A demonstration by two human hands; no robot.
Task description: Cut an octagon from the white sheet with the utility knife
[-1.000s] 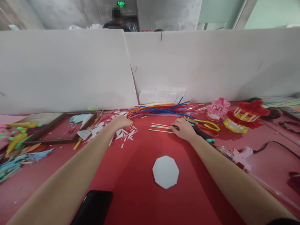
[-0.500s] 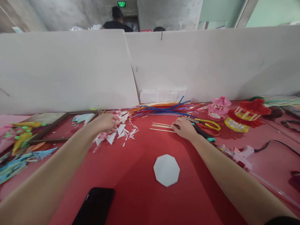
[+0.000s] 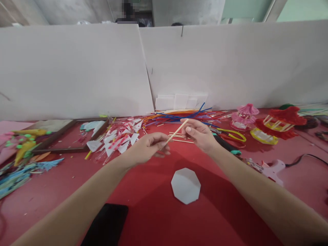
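Note:
Over the middle of the red table, my left hand [image 3: 153, 147] pinches the lower end of a thin wooden stick [image 3: 177, 131]. The stick slants up to the right. At its upper end is my right hand [image 3: 198, 135], fingers loosely curled and thumb apart from the stick; the index finger overlaps the stick's tip in view. More wooden sticks [image 3: 183, 140] lie side by side on the table beneath the hands. Nearer to me rests a flat white octagonal piece [image 3: 186, 186]. To the left of my left hand is a heap of white and pink scraps [image 3: 120, 136].
Coloured pipe cleaners [image 3: 176, 116] lie along the white partition [image 3: 217, 65]. On the right are yellow-handled scissors [image 3: 234, 134], pink and red pavilion-like models [image 3: 244, 118] and a glue gun [image 3: 274, 169]. A dark phone [image 3: 107, 223] and a brown frame [image 3: 61, 149] sit left.
My left hand has left the scraps and come to the middle, now with a stick. My right hand has lifted off the sticks on the table. The scraps are heaped more closely at left.

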